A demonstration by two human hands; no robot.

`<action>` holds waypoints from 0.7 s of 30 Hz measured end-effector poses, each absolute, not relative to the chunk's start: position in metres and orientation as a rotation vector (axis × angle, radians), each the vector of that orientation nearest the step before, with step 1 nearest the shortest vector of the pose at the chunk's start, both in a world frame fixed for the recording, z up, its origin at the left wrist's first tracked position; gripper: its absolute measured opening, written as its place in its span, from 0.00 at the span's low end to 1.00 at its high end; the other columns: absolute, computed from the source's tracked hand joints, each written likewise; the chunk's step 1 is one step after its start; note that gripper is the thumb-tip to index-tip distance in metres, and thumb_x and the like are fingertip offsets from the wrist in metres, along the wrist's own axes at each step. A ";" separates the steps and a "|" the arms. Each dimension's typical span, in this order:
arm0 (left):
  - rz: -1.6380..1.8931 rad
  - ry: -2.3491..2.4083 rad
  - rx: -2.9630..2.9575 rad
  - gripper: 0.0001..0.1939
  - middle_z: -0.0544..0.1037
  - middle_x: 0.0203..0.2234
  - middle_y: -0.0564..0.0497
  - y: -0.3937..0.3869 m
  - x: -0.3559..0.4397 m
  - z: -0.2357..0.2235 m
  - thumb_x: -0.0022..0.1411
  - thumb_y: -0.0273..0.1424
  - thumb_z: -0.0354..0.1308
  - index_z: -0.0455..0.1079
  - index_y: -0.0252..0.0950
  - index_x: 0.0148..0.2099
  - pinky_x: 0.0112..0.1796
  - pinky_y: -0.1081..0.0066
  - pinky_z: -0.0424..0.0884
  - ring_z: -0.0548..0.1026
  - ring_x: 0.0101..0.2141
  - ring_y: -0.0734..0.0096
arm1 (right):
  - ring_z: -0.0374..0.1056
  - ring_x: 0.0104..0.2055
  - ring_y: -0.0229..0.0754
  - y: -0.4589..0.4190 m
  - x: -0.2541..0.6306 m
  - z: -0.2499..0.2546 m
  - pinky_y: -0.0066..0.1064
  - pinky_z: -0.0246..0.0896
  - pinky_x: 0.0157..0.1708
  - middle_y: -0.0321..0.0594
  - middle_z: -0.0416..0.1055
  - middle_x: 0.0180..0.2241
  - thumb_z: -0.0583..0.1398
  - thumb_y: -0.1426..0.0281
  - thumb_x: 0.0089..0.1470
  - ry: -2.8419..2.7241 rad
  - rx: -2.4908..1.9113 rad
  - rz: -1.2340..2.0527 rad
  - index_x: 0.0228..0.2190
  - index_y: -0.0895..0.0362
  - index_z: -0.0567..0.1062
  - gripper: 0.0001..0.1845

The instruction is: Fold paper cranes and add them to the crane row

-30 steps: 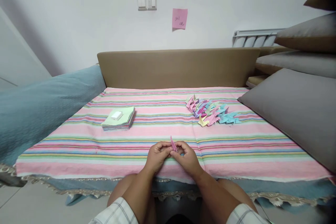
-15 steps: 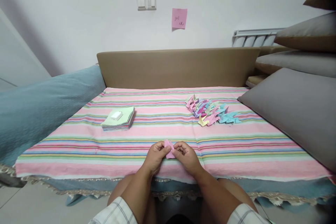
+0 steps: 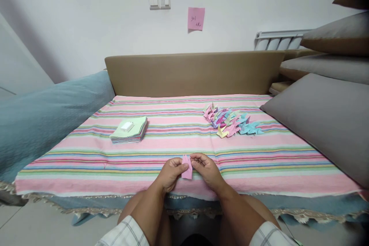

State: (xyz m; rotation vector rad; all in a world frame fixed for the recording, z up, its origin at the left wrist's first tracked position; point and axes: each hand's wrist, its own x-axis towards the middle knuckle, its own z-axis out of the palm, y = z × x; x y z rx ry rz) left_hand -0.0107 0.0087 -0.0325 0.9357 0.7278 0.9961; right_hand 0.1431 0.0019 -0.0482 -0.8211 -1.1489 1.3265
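A small folded piece of pink paper (image 3: 186, 170) is held between my hands, low over the near side of the striped cloth. My left hand (image 3: 172, 172) pinches its left side, thumb lying on the front. At the paper's upper right edge, my right hand (image 3: 205, 167) has its thumb and index finger close together on or right beside the paper; the exact contact is too small to make out. Beyond to the right lies a cluster of folded paper cranes (image 3: 230, 122) in pink, blue, purple, yellow and green. Farther left sits a stack of square paper sheets (image 3: 135, 130), green on top.
A small white box (image 3: 127, 126) rests on the paper stack. The striped cloth (image 3: 173, 144) covers the sofa seat. Grey cushions (image 3: 323, 123) pile up on the right, a blue-covered armrest (image 3: 57, 111) bounds the left, and a brown backrest (image 3: 196, 75) stands behind.
More of the pink paper's front shows now, and it hangs slightly lower. My right thumb has moved off the paper's face toward its right edge; my left hand keeps its pinch.
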 end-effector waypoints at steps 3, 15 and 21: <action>0.981 0.730 0.957 0.13 0.75 0.19 0.51 0.009 -0.012 -0.033 0.42 0.33 0.69 0.73 0.29 0.25 0.29 0.75 0.61 0.68 0.22 0.77 | 0.66 0.34 0.38 0.002 0.144 -0.048 0.32 0.64 0.37 0.36 0.71 0.29 0.67 0.61 0.40 -1.124 -0.820 1.346 0.34 0.54 0.75 0.17; 0.925 0.770 0.997 0.14 0.73 0.17 0.52 0.010 -0.013 -0.033 0.41 0.35 0.70 0.72 0.29 0.24 0.27 0.75 0.59 0.66 0.21 0.78 | 0.68 0.37 0.38 0.001 0.146 -0.045 0.32 0.63 0.40 0.37 0.71 0.33 0.63 0.66 0.45 -1.288 -0.807 1.239 0.43 0.54 0.71 0.20; 0.897 0.801 1.046 0.16 0.72 0.16 0.53 0.008 -0.012 -0.028 0.39 0.38 0.70 0.73 0.29 0.24 0.25 0.76 0.57 0.64 0.19 0.79 | 0.67 0.33 0.38 -0.003 0.154 -0.036 0.32 0.64 0.36 0.38 0.72 0.33 0.58 0.69 0.49 -1.553 -0.938 0.974 0.39 0.55 0.74 0.13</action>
